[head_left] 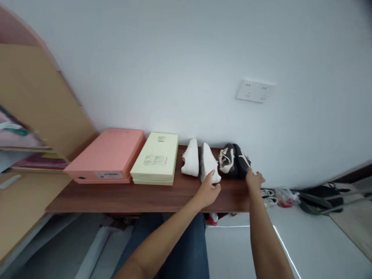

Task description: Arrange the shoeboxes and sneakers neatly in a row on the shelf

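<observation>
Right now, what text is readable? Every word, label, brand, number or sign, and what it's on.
None is readable.
Pink shoebox: pale front label, too blurred.
Pale yellow shoebox: printed blocks mid-lid and small print near the far edge, both too small and blurred.
Black sneakers: pale markings, no letters I can make out.

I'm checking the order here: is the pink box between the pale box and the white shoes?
No, the pale box lies between the pink box and the white shoes.
</observation>
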`<state>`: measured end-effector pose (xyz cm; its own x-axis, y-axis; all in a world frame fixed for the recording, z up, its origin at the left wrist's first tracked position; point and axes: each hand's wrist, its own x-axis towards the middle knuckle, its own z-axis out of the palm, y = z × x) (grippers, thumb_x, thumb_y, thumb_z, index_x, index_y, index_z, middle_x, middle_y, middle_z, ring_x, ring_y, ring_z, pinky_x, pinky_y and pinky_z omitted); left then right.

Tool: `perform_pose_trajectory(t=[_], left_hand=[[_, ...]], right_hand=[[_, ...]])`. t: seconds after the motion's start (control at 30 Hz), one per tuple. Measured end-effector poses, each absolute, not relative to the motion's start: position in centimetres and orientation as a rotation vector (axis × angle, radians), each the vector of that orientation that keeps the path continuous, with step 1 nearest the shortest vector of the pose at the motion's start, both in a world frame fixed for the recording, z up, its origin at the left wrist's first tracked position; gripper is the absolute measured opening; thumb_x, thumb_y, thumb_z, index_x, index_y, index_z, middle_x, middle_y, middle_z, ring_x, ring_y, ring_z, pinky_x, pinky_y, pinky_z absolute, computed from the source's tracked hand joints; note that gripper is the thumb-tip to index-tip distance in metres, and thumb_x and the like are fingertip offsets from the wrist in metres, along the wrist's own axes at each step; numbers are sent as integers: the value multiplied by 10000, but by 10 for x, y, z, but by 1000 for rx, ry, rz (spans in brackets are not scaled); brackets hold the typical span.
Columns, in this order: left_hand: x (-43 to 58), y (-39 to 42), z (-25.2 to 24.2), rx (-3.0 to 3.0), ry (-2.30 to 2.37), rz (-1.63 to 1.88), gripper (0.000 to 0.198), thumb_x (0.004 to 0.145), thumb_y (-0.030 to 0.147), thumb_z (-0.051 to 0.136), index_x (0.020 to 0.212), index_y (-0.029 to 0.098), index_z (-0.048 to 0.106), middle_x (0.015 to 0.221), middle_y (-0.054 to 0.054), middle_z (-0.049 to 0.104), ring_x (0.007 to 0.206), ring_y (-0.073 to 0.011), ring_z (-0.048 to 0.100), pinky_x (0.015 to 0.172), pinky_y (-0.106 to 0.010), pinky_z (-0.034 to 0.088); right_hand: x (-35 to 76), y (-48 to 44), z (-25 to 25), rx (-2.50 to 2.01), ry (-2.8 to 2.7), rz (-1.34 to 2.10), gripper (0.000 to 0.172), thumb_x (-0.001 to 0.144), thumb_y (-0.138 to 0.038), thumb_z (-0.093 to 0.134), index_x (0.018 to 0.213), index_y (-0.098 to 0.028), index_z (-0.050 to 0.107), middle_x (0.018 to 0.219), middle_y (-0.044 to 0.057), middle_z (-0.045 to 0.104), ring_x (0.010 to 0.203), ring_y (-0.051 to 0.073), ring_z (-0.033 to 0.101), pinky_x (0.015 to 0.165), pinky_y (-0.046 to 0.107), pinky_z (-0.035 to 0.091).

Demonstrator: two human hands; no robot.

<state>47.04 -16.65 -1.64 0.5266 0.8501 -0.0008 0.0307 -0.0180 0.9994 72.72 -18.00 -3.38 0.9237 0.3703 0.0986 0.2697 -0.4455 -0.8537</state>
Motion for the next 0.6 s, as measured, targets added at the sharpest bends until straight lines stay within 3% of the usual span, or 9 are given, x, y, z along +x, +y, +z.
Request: perform_pose_trajectory(t=[0.03,0.1,0.17,0.27,0.43,0.6], left_hand=[[443,-174,-22,1446,814,789,640,836,227,562,1450,242,382,1496,-157,429,803,-153,694,834,-339,544],[388,-183,-31,1413,883,855,520,863,234,517,1380,222,465,1372,-141,561,799,-154,692,806,-336,546],[338,-184,-34,1403,1025,1006,364,880,245,489,1227,197,587,1176,-115,673,872,-181,685,842,-350,536],[276,-176,-29,1461,1312,1299,255,876,243,488,1054,196,665,1029,-87,691,996,-212,645,947,-385,491],[213,-150,-32,1430,1549,1525,306,859,245,512,1135,201,638,1172,-106,606,1092,-218,605,981,-381,479],[203,-114,-49,1352,1452,1344,532,892,341,543,1390,175,451,1431,-161,477,1365,-255,422,1131,-406,332]], right_hand=[[716,-183,-31,-2046,-472,29,653,825,-483,521,1331,-79,437,1378,291,406,1380,393,289,1101,599,263],[683,-185,-26,-1940,-594,-191,611,858,-444,490,1350,-86,427,1405,266,382,1389,371,272,1126,586,218],[637,-184,-19,-1763,-800,-326,518,884,-420,466,1310,-125,480,1362,221,438,1347,338,347,1111,567,257],[556,-176,-10,-1586,-1086,-173,442,889,-418,481,1257,-179,526,1341,171,472,1322,297,392,1078,537,326],[451,-153,-10,-1474,-1194,382,472,835,-455,555,1246,-223,554,1401,140,460,1283,278,456,1012,483,429],[404,-129,-28,-1417,-968,823,678,802,-510,624,1401,-238,460,1481,107,445,1340,266,448,1109,421,369]])
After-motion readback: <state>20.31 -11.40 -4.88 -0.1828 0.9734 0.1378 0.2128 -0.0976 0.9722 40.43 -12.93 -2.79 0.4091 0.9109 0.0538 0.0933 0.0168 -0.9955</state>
